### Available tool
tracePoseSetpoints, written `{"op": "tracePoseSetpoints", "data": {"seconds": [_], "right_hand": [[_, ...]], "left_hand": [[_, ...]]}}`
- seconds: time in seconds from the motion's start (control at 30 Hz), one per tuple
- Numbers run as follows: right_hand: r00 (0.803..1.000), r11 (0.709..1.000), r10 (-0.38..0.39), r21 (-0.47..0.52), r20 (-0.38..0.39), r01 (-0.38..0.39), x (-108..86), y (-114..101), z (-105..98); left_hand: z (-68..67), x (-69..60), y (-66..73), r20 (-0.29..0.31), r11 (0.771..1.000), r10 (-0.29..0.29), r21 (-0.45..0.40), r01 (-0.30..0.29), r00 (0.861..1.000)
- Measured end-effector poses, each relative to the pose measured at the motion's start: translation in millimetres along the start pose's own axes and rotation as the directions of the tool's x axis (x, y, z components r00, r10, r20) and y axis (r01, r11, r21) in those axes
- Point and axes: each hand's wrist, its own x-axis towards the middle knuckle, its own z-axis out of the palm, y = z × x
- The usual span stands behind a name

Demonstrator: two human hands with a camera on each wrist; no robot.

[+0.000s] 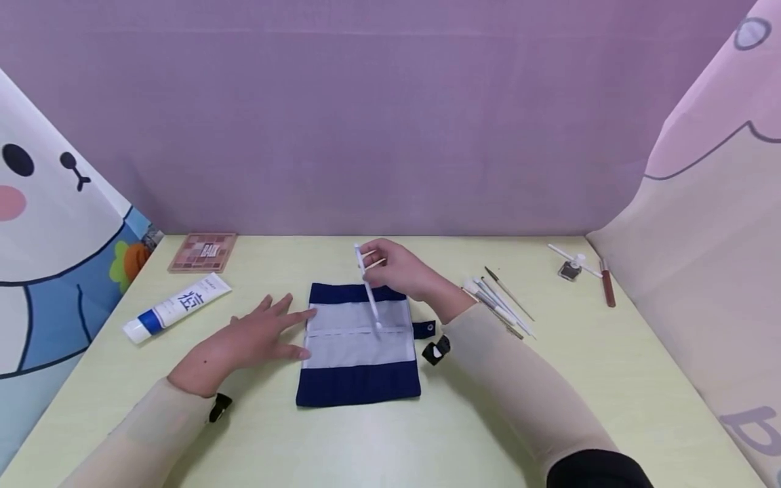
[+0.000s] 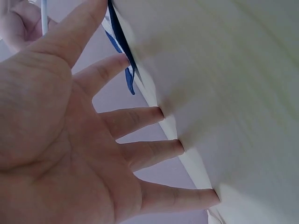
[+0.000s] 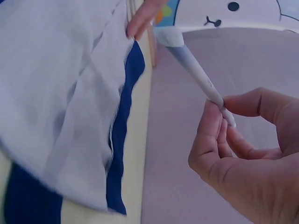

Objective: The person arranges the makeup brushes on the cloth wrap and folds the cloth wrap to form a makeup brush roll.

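A fabric roll (image 1: 358,386) lies unfolded on the table, navy at both ends with a pale grey pocketed middle and a short snap strap (image 1: 424,329) on its right. My right hand (image 1: 399,270) pinches a white makeup brush (image 3: 198,74) near its handle end, between thumb and fingers. The brush slants over the roll in the head view, its white head pointing down toward the pockets. With fingers spread, my left hand (image 1: 256,337) rests at the roll's left edge, thumb and index fingertip on the fabric; the left wrist view shows its palm (image 2: 70,154) holding nothing.
Several brushes (image 1: 497,301) lie beside my right forearm. Farther right are a small dark bottle (image 1: 570,270), a white stick (image 1: 560,251) and a brown-handled tool (image 1: 607,286). A white and blue tube (image 1: 183,303) and a pink palette (image 1: 203,253) lie at the left.
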Motion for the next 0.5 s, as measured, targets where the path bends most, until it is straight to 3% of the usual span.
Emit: {"op": "tracePoseSetpoints", "data": {"seconds": [0.5], "right_hand": [[0.988,0.99,0.053,0.139,-0.142,-0.034,40.9,-4,50]], "left_hand": [[-0.2,3.1,-0.6,0.029,1.0,-0.024,0.014,0.024,0.999]]}}
